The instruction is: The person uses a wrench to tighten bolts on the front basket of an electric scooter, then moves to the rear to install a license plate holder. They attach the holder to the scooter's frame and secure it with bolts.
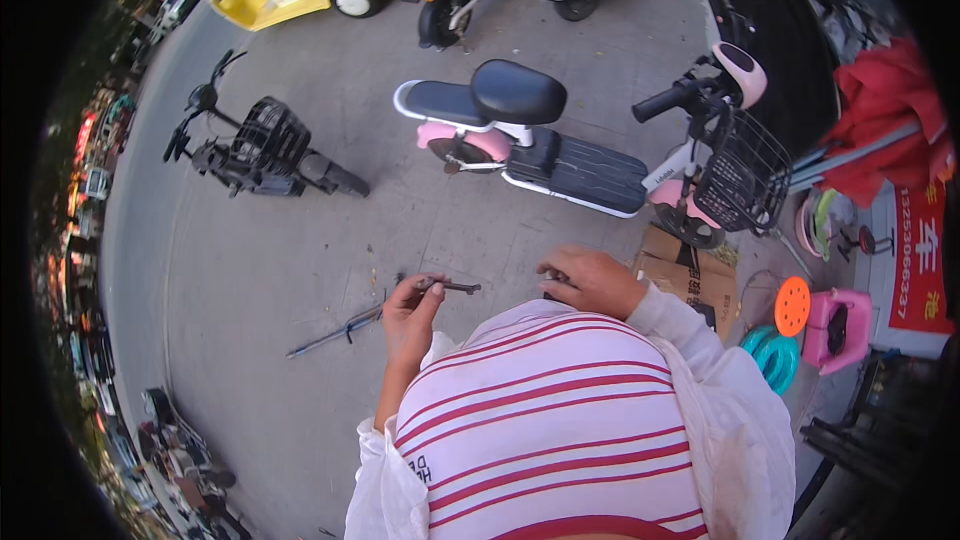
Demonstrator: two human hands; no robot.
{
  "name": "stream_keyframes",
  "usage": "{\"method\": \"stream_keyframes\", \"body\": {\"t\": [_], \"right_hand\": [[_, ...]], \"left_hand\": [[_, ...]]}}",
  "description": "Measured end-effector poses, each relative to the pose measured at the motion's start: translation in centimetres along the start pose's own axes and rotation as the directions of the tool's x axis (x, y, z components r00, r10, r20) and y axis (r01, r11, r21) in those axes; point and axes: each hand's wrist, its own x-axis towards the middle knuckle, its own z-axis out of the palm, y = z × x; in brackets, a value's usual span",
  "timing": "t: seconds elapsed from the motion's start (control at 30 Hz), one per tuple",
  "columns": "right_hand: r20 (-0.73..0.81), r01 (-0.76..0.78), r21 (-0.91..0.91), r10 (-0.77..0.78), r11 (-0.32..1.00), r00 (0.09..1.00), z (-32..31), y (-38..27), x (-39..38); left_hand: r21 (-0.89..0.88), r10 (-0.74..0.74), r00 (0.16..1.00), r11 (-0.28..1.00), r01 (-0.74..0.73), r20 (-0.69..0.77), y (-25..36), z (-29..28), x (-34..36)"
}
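Note:
My left hand (408,308) is closed, its thumb and fingers pinching a slim dark metal piece (462,288) that points to the right. A little apart from it, my right hand (597,283) is curled with the fingers bent inward. Something small and dark (553,276) shows at its fingertips, too small to name. Both hands are held in front of my striped shirt. On the pavement beyond the left hand lies a long thin bluish metal tool (335,336), partly hidden by that hand.
Ahead stands a pink and white electric scooter (590,172) with a black basket. A black scooter (262,152) is to the left. At right are a cardboard box (712,285), an orange disc (792,306), teal rings (768,365) and a pink plastic stool (850,325). More vehicles stand behind.

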Motion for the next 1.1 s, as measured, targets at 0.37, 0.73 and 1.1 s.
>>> {"method": "stream_keyframes", "body": {"t": [0.37, 0.73, 1.1], "right_hand": [[0.185, 0.164, 0.318, -0.231, 0.934, 0.955, -4.8, 6.5, 10.8], [0.124, 0.092, 0.379, -0.149, 0.921, 0.981, -8.7, 9.5, 13.4], [0.122, 0.051, 0.296, -0.091, 0.954, 0.988, -7.3, 7.0, 17.2]], "left_hand": [[-0.045, -0.038, 0.965, 0.998, 0.052, 0.260, 4.5, 11.0, 11.4], [0.136, -0.175, 0.961, 0.980, 0.148, 0.214, 4.9, 12.1, 14.9], [0.149, -0.057, 0.967, 0.989, 0.020, 0.250, 5.5, 7.2, 17.8]]}}
